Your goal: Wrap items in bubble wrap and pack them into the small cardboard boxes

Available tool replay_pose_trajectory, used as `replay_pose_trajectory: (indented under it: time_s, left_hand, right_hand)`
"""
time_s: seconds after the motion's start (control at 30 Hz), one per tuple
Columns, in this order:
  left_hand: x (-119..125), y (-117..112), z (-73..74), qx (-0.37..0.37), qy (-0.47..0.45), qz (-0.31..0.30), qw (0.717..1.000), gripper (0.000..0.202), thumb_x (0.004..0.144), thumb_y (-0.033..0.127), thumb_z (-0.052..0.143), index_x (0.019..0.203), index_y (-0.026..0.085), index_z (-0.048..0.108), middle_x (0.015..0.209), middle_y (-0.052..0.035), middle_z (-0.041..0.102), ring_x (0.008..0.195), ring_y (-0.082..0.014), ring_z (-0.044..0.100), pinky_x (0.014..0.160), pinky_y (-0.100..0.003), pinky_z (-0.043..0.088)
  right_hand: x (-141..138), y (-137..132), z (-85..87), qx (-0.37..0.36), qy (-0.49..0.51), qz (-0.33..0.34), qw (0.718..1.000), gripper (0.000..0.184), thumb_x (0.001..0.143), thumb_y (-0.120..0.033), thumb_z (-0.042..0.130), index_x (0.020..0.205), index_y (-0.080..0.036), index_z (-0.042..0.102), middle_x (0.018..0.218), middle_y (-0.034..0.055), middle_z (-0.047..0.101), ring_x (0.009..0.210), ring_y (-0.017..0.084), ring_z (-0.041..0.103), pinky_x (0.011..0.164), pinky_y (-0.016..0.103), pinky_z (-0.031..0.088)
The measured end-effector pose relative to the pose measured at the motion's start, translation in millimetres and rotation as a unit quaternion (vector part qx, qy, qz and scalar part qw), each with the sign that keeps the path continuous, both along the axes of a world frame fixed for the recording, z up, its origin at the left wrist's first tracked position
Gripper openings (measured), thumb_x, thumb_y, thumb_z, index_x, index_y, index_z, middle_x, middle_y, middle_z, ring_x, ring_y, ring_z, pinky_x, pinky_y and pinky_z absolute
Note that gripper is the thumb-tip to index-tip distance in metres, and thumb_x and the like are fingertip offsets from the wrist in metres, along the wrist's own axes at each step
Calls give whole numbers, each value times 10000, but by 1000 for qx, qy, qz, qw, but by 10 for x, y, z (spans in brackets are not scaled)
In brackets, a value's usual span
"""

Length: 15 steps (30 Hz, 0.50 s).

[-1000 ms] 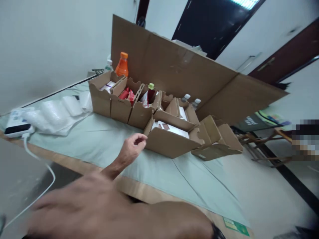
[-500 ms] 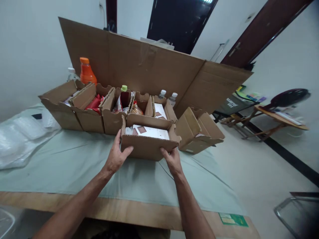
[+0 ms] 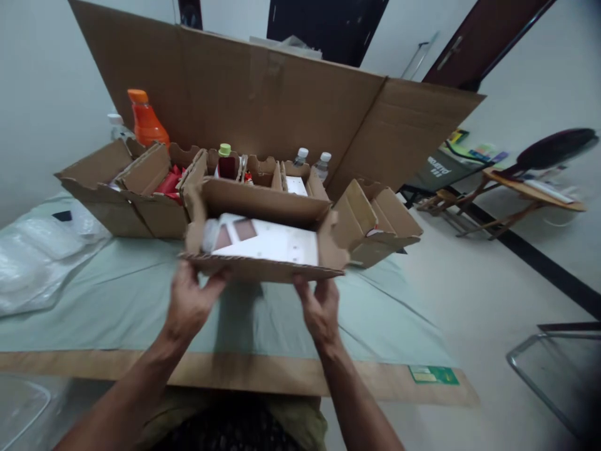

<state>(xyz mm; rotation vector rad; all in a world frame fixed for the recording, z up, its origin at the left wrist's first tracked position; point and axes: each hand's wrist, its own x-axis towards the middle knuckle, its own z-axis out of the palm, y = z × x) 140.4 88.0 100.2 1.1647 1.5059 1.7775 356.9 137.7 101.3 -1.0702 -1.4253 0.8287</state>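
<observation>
Both hands hold a long open cardboard box [image 3: 272, 270] up off the cloth, its top tipped toward me. My left hand [image 3: 190, 304] grips its lower left corner, thumb along the front wall. My right hand [image 3: 322, 307] has its thumb on the front near the lower right, with the other fingers partly hidden beneath. Inside lies a white carton [image 3: 282, 243] with brown squares, beside something clear at its left end. Behind stand more cardboard boxes: one with a red packet [image 3: 169, 183], one with a green-capped bottle [image 3: 226, 164], one with another white carton [image 3: 295, 185].
A tall cardboard panel [image 3: 225, 81] stands behind the row. An orange bottle [image 3: 149, 122] is at the back left, bubble wrap [image 3: 47, 250] on the left. Another cardboard box [image 3: 375, 219] stands at the right. The table's wooden edge [image 3: 366, 376] runs along the front.
Both hands have raised the cardboard box and brought it closer to me, tilting it so more of the inside shows. The whole view has shifted slightly.
</observation>
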Motion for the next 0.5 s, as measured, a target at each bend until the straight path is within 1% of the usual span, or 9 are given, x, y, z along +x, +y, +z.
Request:
replay_pose_trajectory:
  time_s: [0.07, 0.1, 0.17, 0.23, 0.3, 0.37, 0.4, 0.43, 0.5]
  left_hand:
    - [184, 106, 41, 20, 6, -56, 998, 638, 805, 371, 757, 1380, 179, 558, 1298, -145, 681, 1253, -346, 632, 1144, -555, 459]
    - [272, 86, 17, 12, 13, -76, 997, 653, 814, 353, 743, 1414, 196, 538, 1348, -141, 661, 1310, -344, 598, 1170, -548, 437]
    - [380, -65, -103, -19, 24, -93, 995, 679, 821, 362, 739, 1446, 214, 522, 1410, -137, 631, 1382, -355, 541, 1198, -546, 412]
    - [363, -243, -262, -61, 5, -91, 994, 612, 858, 398, 707, 1417, 206, 549, 1412, -139, 632, 1385, -360, 536, 1189, -547, 421]
    - [264, -304, -385, -78, -12, -70, 994, 600, 861, 416, 706, 1393, 182, 555, 1377, -146, 649, 1349, -360, 563, 1173, -544, 431]
    - [191, -215, -443, -72, -12, -57, 996, 621, 841, 412, 721, 1386, 169, 549, 1353, -147, 657, 1325, -354, 577, 1164, -528, 434]
    - [190, -137, -454, -65, -6, -61, 996, 624, 830, 402, 726, 1381, 168, 550, 1349, -145, 658, 1322, -349, 578, 1162, -516, 434]
    - [213, -54, -460, -60, 2, -70, 996, 614, 825, 387, 724, 1374, 171, 555, 1348, -141, 657, 1322, -343, 577, 1159, -503, 435]
    - [309, 82, -473, -57, 22, -100, 993, 562, 830, 361, 708, 1344, 178, 574, 1336, -131, 662, 1309, -329, 585, 1140, -478, 449]
  right_hand:
    - [219, -60, 1, -14, 1, -64, 998, 602, 844, -544, 726, 1301, -160, 649, 1303, 167, 701, 1247, 341, 627, 1099, 528, 472]
    - [329, -144, -15, -23, -7, -93, 995, 610, 849, -534, 731, 1322, -161, 636, 1325, 170, 690, 1266, 347, 616, 1106, 534, 465]
    - [472, -361, -59, -33, -32, -123, 991, 600, 871, -501, 723, 1361, -172, 616, 1346, 174, 678, 1265, 349, 620, 1085, 522, 487]
    - [461, -529, -94, -32, -64, -108, 992, 600, 880, -478, 716, 1389, -181, 602, 1338, 172, 678, 1255, 345, 627, 1070, 507, 506]
    - [357, -564, -112, -23, -87, -77, 993, 648, 860, -472, 731, 1420, -186, 574, 1336, 166, 674, 1254, 338, 627, 1067, 498, 516]
    - [311, -500, -142, -14, -99, -63, 993, 702, 826, -477, 759, 1430, -184, 554, 1337, 159, 669, 1248, 332, 630, 1059, 493, 526]
    - [348, -463, -176, -13, -104, -65, 992, 709, 814, -482, 767, 1420, -181, 556, 1329, 158, 674, 1234, 331, 639, 1046, 491, 536]
    - [430, -439, -227, -17, -112, -70, 991, 702, 809, -487, 771, 1405, -179, 564, 1317, 157, 681, 1218, 331, 649, 1033, 491, 546]
    - [704, -440, -373, -28, -137, -81, 987, 684, 799, -494, 780, 1376, -182, 583, 1289, 150, 699, 1190, 335, 668, 1012, 499, 558]
